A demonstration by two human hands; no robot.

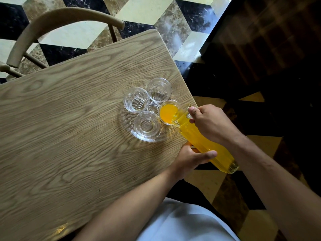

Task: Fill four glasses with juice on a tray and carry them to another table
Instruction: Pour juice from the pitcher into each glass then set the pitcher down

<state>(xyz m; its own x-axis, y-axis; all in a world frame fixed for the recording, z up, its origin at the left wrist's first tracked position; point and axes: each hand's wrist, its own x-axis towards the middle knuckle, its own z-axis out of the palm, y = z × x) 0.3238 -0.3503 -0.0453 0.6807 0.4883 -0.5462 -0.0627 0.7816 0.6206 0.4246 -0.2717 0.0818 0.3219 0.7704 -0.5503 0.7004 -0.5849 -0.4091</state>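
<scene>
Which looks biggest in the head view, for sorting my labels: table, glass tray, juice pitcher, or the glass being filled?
1. Wooden table
2. Juice pitcher, though it is nearer the camera, so its lead over the tray is unsure
3. Glass tray
4. Glass being filled

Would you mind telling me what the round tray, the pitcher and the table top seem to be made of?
The tray looks like clear pressed glass: the table grain shows through it and ribs radiate from its centre. The pitcher also seems to be clear ribbed glass, since the orange juice shows through its wall; clear plastic cannot be ruled out. The table top shows matte light oak grain, either wood or a wood-look laminate.
</scene>
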